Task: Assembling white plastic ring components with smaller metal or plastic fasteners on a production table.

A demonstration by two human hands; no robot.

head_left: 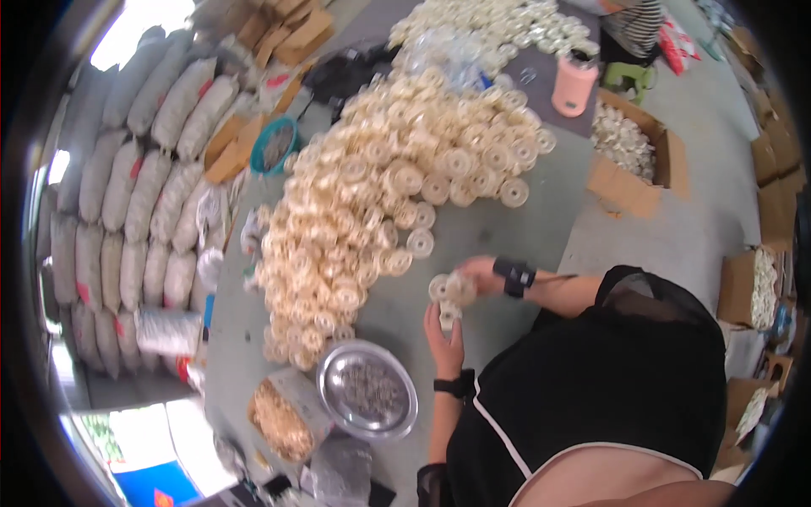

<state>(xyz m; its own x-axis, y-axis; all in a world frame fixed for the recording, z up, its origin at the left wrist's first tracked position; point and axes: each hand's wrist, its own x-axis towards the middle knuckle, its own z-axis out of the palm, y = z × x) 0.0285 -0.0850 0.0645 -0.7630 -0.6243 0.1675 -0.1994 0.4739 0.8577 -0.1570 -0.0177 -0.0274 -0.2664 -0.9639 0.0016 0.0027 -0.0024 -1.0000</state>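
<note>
Close to the table's near edge my two hands meet over a few cream plastic spool-like wheels. My left hand, with a dark band at the wrist, has its thumb and fingers closed about a small cream wheel. My right hand comes in from the right and grips another cream round piece, partly blurred. One more pale disc shows at their left, touching the held pieces. Beyond the hands a large heap of the same cream wheels spreads across the grey-green table.
A metal bowl of small grey parts stands left of my hands, beside a box of tan pieces. A pink bottle stands at the far right. Stacked sacks line the left; an open carton of pale parts sits right.
</note>
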